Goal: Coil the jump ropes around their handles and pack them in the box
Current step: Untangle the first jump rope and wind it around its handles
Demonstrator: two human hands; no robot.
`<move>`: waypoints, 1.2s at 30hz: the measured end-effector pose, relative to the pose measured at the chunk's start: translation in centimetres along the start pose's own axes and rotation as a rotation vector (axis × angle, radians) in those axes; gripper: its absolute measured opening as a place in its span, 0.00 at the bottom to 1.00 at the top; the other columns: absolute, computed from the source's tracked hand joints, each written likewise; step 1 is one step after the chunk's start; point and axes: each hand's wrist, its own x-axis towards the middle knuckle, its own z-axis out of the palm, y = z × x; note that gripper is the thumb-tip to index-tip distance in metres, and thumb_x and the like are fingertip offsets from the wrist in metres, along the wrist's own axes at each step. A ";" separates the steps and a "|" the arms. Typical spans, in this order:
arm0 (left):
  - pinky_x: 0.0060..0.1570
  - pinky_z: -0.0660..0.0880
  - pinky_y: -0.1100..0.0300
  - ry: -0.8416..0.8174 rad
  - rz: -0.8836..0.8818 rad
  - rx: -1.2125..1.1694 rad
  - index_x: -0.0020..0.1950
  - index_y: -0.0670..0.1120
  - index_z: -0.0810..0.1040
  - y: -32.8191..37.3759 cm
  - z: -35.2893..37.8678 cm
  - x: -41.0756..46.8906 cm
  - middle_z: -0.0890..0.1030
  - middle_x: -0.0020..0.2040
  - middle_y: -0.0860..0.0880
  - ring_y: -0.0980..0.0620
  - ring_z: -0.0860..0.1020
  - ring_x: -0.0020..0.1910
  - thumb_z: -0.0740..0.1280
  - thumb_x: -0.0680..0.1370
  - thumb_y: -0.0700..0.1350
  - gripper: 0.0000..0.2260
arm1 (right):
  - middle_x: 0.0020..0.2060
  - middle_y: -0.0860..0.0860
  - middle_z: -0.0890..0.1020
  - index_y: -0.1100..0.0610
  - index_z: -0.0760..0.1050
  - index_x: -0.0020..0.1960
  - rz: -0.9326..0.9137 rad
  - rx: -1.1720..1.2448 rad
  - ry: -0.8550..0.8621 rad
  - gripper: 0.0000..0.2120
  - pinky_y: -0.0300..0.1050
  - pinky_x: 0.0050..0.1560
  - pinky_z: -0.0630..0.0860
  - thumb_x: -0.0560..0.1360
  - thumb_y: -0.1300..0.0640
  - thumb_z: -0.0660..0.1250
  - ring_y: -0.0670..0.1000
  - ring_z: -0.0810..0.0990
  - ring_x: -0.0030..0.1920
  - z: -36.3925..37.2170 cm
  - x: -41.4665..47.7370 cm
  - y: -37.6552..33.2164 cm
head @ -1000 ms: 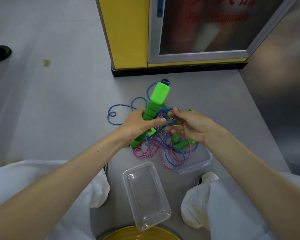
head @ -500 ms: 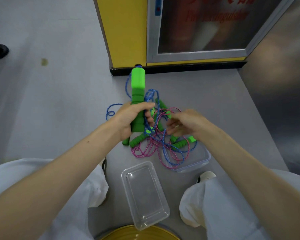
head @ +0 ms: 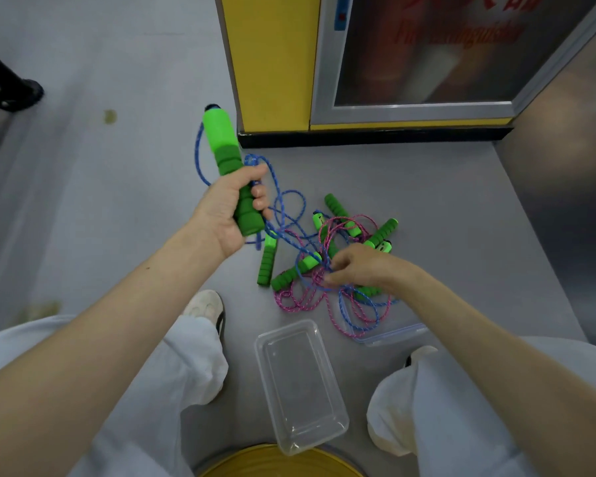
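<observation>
- My left hand is gripping a green jump-rope handle, with the fingers curling round its foam end.
- The handle's long axis is pointing up and away from me, tilting slightly left.
- Its blue rope is trailing into the tangle of ropes on the floor.
- My right hand is pinching cords there.
- The clear box is lying between my knees.

Green-handled jump ropes lie tangled beside clear box.

L hand w/ handle higher, leftward
</observation>
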 end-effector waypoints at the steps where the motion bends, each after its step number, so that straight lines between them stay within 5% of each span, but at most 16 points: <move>1: 0.23 0.67 0.66 0.039 0.029 0.028 0.35 0.48 0.69 0.4 -0.6 0.1 0.68 0.23 0.53 0.57 0.65 0.19 0.66 0.77 0.41 0.11 | 0.34 0.51 0.76 0.56 0.73 0.34 0.032 -0.078 0.056 0.12 0.42 0.39 0.68 0.74 0.56 0.69 0.48 0.72 0.35 -0.2 0.2 0.7; 4: 0.23 0.67 0.65 0.175 0.176 0.232 0.35 0.46 0.71 0.9 -2.1 0.3 0.70 0.23 0.51 0.55 0.66 0.20 0.69 0.74 0.40 0.11 | 0.31 0.51 0.71 0.62 0.72 0.39 0.212 -0.426 0.186 0.10 0.41 0.36 0.66 0.75 0.57 0.66 0.51 0.72 0.35 -0.3 0.7 2.7; 7: 0.22 0.68 0.65 0.287 0.409 0.715 0.34 0.46 0.70 0.5 -2.5 0.3 0.72 0.27 0.48 0.53 0.68 0.22 0.70 0.72 0.39 0.11 | 0.33 0.50 0.71 0.59 0.69 0.43 0.344 -0.584 0.229 0.07 0.44 0.41 0.68 0.77 0.57 0.63 0.53 0.74 0.40 -0.5 0.3 3.2; 10: 0.21 0.66 0.68 0.235 0.467 1.003 0.35 0.48 0.71 -0.7 -1.6 0.1 0.75 0.30 0.48 0.53 0.72 0.26 0.71 0.72 0.43 0.10 | 0.31 0.53 0.80 0.62 0.77 0.45 0.238 0.036 0.187 0.12 0.41 0.36 0.77 0.79 0.54 0.63 0.50 0.81 0.33 -1.4 0.4 2.3; 13: 0.29 0.71 0.63 0.073 0.381 0.951 0.39 0.45 0.72 -2.4 -0.7 -0.1 0.74 0.31 0.47 0.52 0.72 0.28 0.73 0.72 0.43 0.10 | 0.27 0.54 0.82 0.60 0.76 0.41 0.090 0.649 0.100 0.12 0.41 0.39 0.78 0.79 0.53 0.62 0.48 0.82 0.28 -2.0 -0.4 0.2; 16: 0.31 0.73 0.65 -0.084 0.285 0.846 0.42 0.43 0.75 -3.8 0.4 -0.7 0.75 0.31 0.48 0.56 0.72 0.27 0.74 0.72 0.43 0.08 | 0.27 0.55 0.82 0.59 0.74 0.40 -0.018 0.965 0.020 0.13 0.43 0.40 0.79 0.80 0.53 0.60 0.50 0.83 0.30 -2.3 -1.1 -0.9; 21: 0.39 0.76 0.65 -0.268 0.118 0.807 0.45 0.51 0.80 -5.5 1.1 -1.2 0.83 0.36 0.54 0.59 0.79 0.35 0.74 0.72 0.47 0.04 | 0.32 0.57 0.83 0.60 0.75 0.46 -0.088 1.195 -0.054 0.13 0.41 0.36 0.80 0.80 0.52 0.58 0.52 0.84 0.34 -2.3 -1.1 -0.9; 24: 0.44 0.77 0.63 -0.280 0.063 0.794 0.47 0.50 0.81 -5.8 1.0 -1.1 0.84 0.41 0.50 0.54 0.81 0.41 0.75 0.70 0.43 0.08 | 0.37 0.58 0.84 0.61 0.76 0.48 -0.117 1.106 -0.091 0.15 0.45 0.43 0.80 0.80 0.51 0.58 0.54 0.84 0.38 -2.3 -1.0 -0.4; 30: 0.28 0.73 0.66 -0.165 -0.016 0.757 0.38 0.43 0.75 -4.9 1.5 -1.1 0.76 0.29 0.49 0.56 0.73 0.25 0.72 0.71 0.35 0.07 | 0.30 0.55 0.83 0.61 0.79 0.37 -0.056 0.668 0.241 0.21 0.44 0.42 0.79 0.80 0.49 0.59 0.51 0.82 0.33 -1.6 -0.7 -0.7; 32: 0.28 0.71 0.64 -0.126 -0.079 0.614 0.38 0.43 0.75 -4.8 1.6 -1.0 0.74 0.28 0.48 0.54 0.72 0.24 0.71 0.72 0.36 0.07 | 0.30 0.55 0.84 0.62 0.80 0.36 0.051 0.537 0.211 0.22 0.41 0.38 0.79 0.81 0.51 0.57 0.51 0.83 0.32 -1.6 -0.7 -0.7; 34: 0.30 0.72 0.62 -0.123 -0.132 0.464 0.39 0.42 0.75 -4.6 1.7 -0.9 0.74 0.28 0.48 0.54 0.71 0.24 0.72 0.72 0.36 0.06 | 0.40 0.58 0.85 0.64 0.82 0.45 0.110 0.395 0.076 0.16 0.45 0.47 0.80 0.79 0.56 0.59 0.55 0.84 0.44 -1.2 -0.4 -0.5; 36: 0.30 0.74 0.61 -0.130 -0.172 0.317 0.39 0.42 0.75 -4.5 1.9 -0.8 0.73 0.28 0.48 0.55 0.71 0.23 0.71 0.72 0.36 0.06 | 0.61 0.58 0.79 0.63 0.76 0.62 0.079 0.200 -0.055 0.17 0.52 0.65 0.72 0.76 0.58 0.63 0.56 0.76 0.63 -0.5 -0.1 -0.5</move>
